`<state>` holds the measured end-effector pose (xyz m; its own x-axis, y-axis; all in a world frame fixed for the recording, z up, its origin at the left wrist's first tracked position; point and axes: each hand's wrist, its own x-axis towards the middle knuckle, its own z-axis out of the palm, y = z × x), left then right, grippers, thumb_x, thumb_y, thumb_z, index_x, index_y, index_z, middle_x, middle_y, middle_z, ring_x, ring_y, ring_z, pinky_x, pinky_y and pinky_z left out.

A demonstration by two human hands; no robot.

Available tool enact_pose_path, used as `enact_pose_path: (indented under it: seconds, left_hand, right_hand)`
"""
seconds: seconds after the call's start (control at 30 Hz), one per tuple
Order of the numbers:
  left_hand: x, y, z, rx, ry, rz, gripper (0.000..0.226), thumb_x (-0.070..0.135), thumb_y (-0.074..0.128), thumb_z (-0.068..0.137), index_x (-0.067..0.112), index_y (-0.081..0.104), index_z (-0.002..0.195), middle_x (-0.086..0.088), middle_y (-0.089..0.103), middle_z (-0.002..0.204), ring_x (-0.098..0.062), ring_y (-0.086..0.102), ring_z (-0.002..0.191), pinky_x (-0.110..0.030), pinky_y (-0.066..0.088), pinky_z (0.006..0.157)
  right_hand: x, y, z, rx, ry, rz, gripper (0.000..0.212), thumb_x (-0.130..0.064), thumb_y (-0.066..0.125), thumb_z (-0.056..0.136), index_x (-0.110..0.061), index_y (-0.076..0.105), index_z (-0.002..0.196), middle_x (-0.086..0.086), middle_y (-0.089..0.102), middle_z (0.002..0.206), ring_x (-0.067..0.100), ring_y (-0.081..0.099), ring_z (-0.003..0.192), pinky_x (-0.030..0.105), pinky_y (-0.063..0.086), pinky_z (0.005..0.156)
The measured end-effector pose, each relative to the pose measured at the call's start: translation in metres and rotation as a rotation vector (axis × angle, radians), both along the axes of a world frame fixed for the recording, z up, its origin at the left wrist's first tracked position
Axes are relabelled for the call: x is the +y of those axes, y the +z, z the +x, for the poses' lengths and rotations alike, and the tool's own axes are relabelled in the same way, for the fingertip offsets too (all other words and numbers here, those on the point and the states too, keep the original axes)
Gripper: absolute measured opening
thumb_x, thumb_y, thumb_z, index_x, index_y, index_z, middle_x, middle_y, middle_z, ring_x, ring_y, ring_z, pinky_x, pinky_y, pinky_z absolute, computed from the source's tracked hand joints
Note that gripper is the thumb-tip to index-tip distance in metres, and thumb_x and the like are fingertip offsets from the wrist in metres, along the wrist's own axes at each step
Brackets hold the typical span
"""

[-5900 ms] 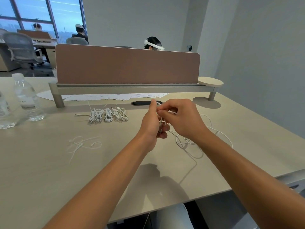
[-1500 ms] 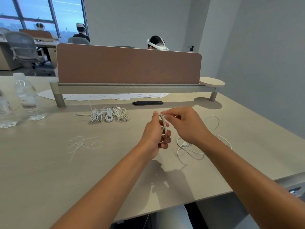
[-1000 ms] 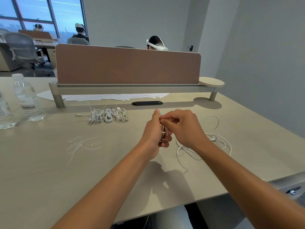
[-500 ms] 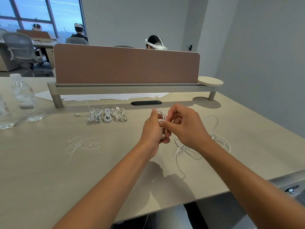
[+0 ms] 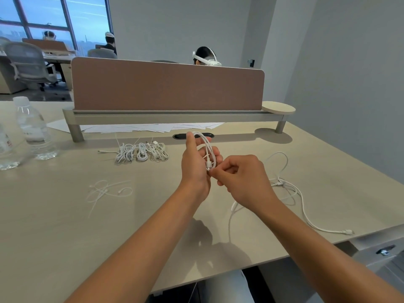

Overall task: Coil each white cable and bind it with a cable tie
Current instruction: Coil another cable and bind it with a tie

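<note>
My left hand (image 5: 194, 165) holds a looped white cable (image 5: 208, 149) upright above the desk, loops wound over its fingers. My right hand (image 5: 242, 180) pinches the cable's connector end at the bottom of the loops. Several loose white cables (image 5: 290, 189) lie tangled on the desk to the right, one end reaching the front edge. A row of bound cable coils (image 5: 142, 152) lies at the back left. Loose white cable ties (image 5: 105, 191) are scattered on the left.
Two clear water bottles (image 5: 32, 130) stand at the far left. A brown divider panel (image 5: 168, 86) on a raised shelf runs across the back, with white papers (image 5: 153, 127) under it and a black grommet (image 5: 181, 136) behind my hands. People sit beyond it.
My left hand has risen and tilted, showing the full loops. My right hand slid down from the top of the coil to its lower end and now pinches the connector.
</note>
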<state>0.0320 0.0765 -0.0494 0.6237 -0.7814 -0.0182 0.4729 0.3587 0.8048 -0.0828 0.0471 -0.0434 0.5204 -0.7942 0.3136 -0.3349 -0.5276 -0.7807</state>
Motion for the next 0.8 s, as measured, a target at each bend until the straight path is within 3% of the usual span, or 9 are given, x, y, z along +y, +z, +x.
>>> enact_pose_path:
  seconds: [0.1,0.2,0.3,0.37,0.5,0.57,0.67,0.73,0.8]
  left_hand:
    - [0.001,0.0,-0.004,-0.05,0.037,0.03,0.055,0.058,0.032,0.108,0.014,0.064,0.103,-0.005,0.062,0.068,-0.017,0.06,0.059,-0.035,0.053,0.067]
    - [0.001,0.0,-0.007,-0.096,0.076,0.058,0.053,0.057,0.036,0.107,0.013,0.065,0.103,-0.005,0.065,0.069,-0.016,0.064,0.063,-0.036,0.055,0.075]
    - [0.0,-0.002,-0.007,-0.152,0.104,0.063,0.047,0.056,0.042,0.106,0.014,0.063,0.104,-0.003,0.064,0.071,-0.015,0.062,0.066,-0.036,0.053,0.074]
    - [0.0,-0.002,-0.006,-0.16,0.101,0.058,0.045,0.054,0.042,0.107,0.015,0.063,0.103,-0.006,0.063,0.072,-0.017,0.059,0.067,-0.038,0.05,0.073]
    - [0.002,0.003,-0.002,-0.011,0.052,0.007,0.05,0.054,0.037,0.108,0.011,0.062,0.104,-0.007,0.057,0.067,-0.025,0.062,0.068,-0.039,0.056,0.072]
    - [0.003,0.007,0.0,0.072,0.046,-0.051,0.05,0.053,0.038,0.109,0.008,0.061,0.107,-0.01,0.055,0.066,-0.028,0.066,0.067,-0.045,0.062,0.076]
    - [0.006,0.013,0.007,0.147,0.049,-0.134,0.052,0.052,0.038,0.109,0.004,0.06,0.11,-0.013,0.054,0.066,-0.028,0.065,0.062,-0.049,0.063,0.075]
    - [0.009,0.017,0.012,0.155,0.04,-0.151,0.053,0.052,0.037,0.109,0.004,0.059,0.113,-0.014,0.054,0.068,-0.027,0.063,0.062,-0.046,0.063,0.073]
    - [0.011,0.018,0.014,0.121,0.024,-0.13,0.053,0.052,0.036,0.109,0.005,0.059,0.114,-0.014,0.056,0.07,-0.026,0.062,0.062,-0.044,0.063,0.072]
  right_hand:
    - [0.001,-0.001,0.002,0.021,-0.045,-0.098,0.022,-0.021,0.083,0.084,-0.023,0.073,0.065,-0.011,0.066,0.054,0.004,0.065,0.058,0.03,0.055,0.059]
    - [0.0,-0.004,0.003,0.045,-0.017,-0.184,0.028,-0.013,0.081,0.084,-0.022,0.068,0.06,-0.018,0.055,0.046,-0.003,0.072,0.097,0.032,0.058,0.072]
    - [-0.001,-0.003,0.004,0.079,-0.008,-0.22,0.022,-0.017,0.08,0.085,-0.023,0.072,0.066,-0.015,0.053,0.046,0.009,0.072,0.077,0.029,0.052,0.066]
    - [-0.003,-0.002,0.003,0.1,-0.004,-0.232,0.016,-0.026,0.08,0.086,-0.028,0.074,0.071,-0.016,0.052,0.052,0.011,0.072,0.08,0.03,0.05,0.065]
    - [-0.001,-0.002,-0.001,0.128,-0.05,-0.227,0.024,-0.042,0.079,0.087,-0.029,0.071,0.069,-0.018,0.054,0.053,0.003,0.067,0.072,0.03,0.051,0.063]
    - [0.001,-0.003,-0.004,0.117,-0.074,-0.162,0.034,-0.047,0.073,0.09,-0.026,0.067,0.064,-0.014,0.06,0.054,0.009,0.06,0.058,0.032,0.05,0.06]
    - [0.002,-0.004,-0.012,0.09,0.042,0.063,0.04,-0.043,0.06,0.101,-0.015,0.07,0.074,-0.002,0.071,0.066,0.016,0.067,0.065,0.036,0.055,0.071]
    - [-0.001,-0.006,-0.018,0.072,0.171,0.188,0.04,-0.036,0.051,0.107,-0.013,0.069,0.079,0.001,0.069,0.067,0.023,0.067,0.071,0.046,0.056,0.083]
    - [-0.004,-0.007,-0.022,0.04,0.217,0.239,0.038,-0.032,0.051,0.107,-0.015,0.071,0.079,-0.001,0.059,0.062,0.02,0.061,0.065,0.051,0.055,0.083]
